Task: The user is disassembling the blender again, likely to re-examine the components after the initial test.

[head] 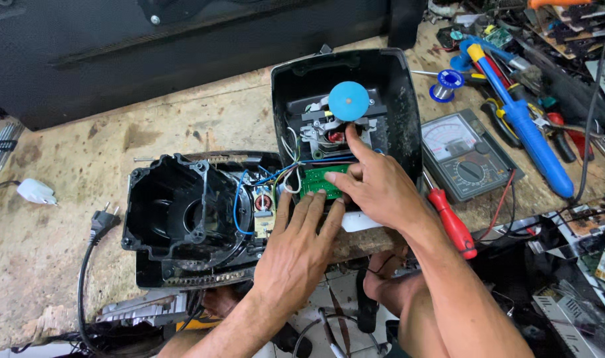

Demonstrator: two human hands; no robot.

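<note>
Worn tabletop [83, 166] | left hand [296, 248] flat, open, on green board [319, 180] | right hand [375, 189] open, forefinger on motor [332, 129] in black housing [395, 99] | multimeter [465, 156], red screwdriver [451, 222] at 3 o'clock | plug [103, 222] at 9 o'clock

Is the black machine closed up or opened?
Opened. The black machine lies in two halves, with its wires and green circuit board showing.

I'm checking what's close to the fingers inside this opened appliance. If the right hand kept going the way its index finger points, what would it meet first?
Probably the motor assembly in the black housing: the right hand points its index finger up-left at it, under the blue disc. Whether it already touches is unclear.
</note>
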